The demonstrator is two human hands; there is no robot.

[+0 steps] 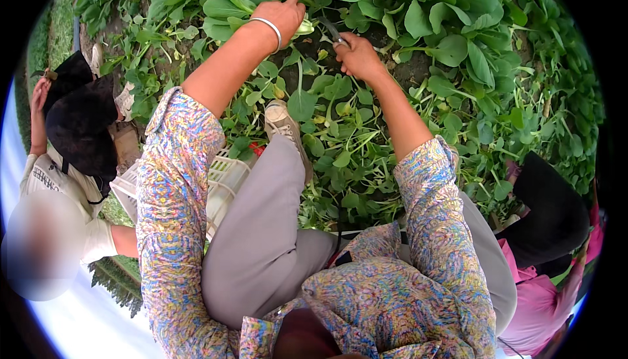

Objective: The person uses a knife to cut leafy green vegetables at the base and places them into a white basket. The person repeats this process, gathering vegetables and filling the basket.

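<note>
My left hand (pixel 283 15), with a metal bangle at its wrist, is among leafy greens at the top of the view. Its index finger points up at the leaves, and a pale cut stem end (pixel 305 26) of a leafy green shows under the palm; how the fingers hold the plant is partly hidden. My right hand (pixel 360 55) is closed around the handle of a curved blade (pixel 329 28), probably a sickle, whose blade reaches up and left towards the stem. Soil and loose leaves lie between the two hands. Standing leafy greens (pixel 417 15) rise just beyond the blade.
A white plastic crate (pixel 228 177) stands at my left, beside my canvas shoe (pixel 284 118). A person in a light shirt (pixel 61 177) sits at the far left, one hand raised. A person in pink (pixel 532 305) is close at my right. Low greens and cut leaves (pixel 353 148) cover the ground before me.
</note>
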